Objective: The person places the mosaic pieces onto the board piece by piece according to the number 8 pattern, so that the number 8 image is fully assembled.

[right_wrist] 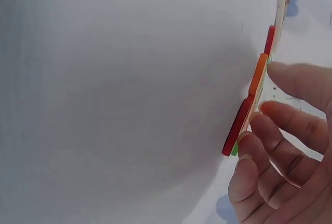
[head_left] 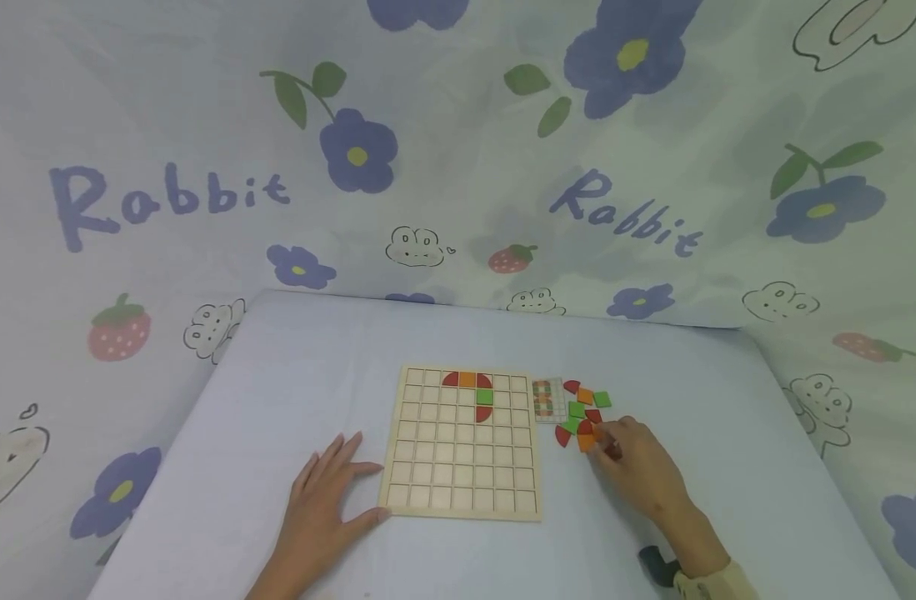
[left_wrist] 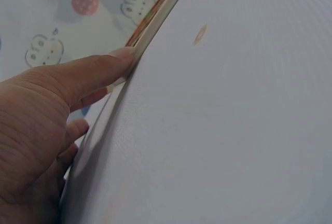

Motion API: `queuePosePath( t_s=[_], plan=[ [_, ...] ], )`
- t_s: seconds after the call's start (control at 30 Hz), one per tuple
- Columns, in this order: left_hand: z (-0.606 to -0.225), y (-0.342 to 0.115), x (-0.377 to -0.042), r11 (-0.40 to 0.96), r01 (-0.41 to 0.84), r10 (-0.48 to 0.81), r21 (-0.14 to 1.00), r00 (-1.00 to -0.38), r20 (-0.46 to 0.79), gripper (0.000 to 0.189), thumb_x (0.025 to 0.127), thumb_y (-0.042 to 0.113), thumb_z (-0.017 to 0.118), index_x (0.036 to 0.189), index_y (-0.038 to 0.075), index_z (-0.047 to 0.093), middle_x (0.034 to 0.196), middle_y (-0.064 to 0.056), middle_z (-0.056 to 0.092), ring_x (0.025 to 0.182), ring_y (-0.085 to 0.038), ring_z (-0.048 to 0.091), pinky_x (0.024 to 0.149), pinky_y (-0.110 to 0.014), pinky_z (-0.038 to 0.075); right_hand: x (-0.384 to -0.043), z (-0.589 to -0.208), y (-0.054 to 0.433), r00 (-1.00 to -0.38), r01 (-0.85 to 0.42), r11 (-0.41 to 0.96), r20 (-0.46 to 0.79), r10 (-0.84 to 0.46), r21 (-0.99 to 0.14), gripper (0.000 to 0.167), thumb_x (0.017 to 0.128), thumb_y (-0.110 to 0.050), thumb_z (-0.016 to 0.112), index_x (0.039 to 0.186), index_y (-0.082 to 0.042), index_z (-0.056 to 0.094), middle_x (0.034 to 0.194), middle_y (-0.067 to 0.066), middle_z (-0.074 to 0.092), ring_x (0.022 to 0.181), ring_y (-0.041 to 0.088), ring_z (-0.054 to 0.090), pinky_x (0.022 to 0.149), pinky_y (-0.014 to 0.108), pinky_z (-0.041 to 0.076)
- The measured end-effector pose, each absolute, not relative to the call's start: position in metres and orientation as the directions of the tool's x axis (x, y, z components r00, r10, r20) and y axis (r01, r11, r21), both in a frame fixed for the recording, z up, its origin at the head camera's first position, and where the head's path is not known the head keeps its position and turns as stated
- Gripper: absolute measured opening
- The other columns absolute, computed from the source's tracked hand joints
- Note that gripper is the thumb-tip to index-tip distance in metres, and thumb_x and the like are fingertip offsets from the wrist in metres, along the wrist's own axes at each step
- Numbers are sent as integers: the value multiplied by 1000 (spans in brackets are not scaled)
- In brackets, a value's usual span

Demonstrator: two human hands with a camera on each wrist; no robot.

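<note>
A light wooden grid board [head_left: 463, 450] lies on the table. Near its top sit a red quarter-circle tile [head_left: 451, 380], an orange square tile [head_left: 468, 380] and a second red quarter circle, with a green square tile [head_left: 484, 397] and another red quarter circle below. My left hand [head_left: 318, 500] is spread at the board's left edge; its thumb [left_wrist: 98, 73] touches the frame near the lower corner. To the board's right, my right hand [head_left: 641, 467] reaches into loose tiles. Its thumb and loosely bent fingers are at an orange tile [right_wrist: 258, 73], beside a red tile [right_wrist: 238, 125].
A pattern card [head_left: 549, 400] lies against the board's right edge. Beside it are several loose red, orange and green tiles [head_left: 603, 400]. A dark object [head_left: 656, 567] shows by the right wrist. A patterned cloth wall [head_left: 458, 167] stands behind the white table [head_left: 337, 342].
</note>
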State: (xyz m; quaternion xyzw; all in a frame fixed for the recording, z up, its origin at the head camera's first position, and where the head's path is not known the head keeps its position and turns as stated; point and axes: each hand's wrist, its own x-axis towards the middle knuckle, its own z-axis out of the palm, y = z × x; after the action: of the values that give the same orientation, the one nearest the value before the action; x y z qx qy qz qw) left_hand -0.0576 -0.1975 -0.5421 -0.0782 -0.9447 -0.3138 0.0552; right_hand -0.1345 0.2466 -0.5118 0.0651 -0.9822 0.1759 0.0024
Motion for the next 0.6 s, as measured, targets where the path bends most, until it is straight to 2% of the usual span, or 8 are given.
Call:
queuePosePath(
  t_s=[0.27, 0.6],
  plan=[
    [-543, -197, -57, 787, 194, 114, 585, -979, 171, 55, 77, 40, 92, 124, 23, 69, 165, -11, 41, 154, -39, 27, 126, -54, 10, -138, -509, 241, -991, -112, 943, -41, -131, -314, 35, 88, -20, 85, 118, -5, 74, 92, -1, 60, 83, 17, 53, 70, 32, 53],
    [-543, -198, -57, 785, 195, 108, 588, -978, 180, 55, 76, 41, 92, 124, 23, 70, 165, -10, 41, 154, -38, 27, 127, -55, 10, -140, -505, 234, -992, -79, 957, -70, -102, -280, 33, 87, -25, 86, 110, -5, 74, 85, -1, 56, 82, 20, 50, 65, 31, 47]
  ],
)
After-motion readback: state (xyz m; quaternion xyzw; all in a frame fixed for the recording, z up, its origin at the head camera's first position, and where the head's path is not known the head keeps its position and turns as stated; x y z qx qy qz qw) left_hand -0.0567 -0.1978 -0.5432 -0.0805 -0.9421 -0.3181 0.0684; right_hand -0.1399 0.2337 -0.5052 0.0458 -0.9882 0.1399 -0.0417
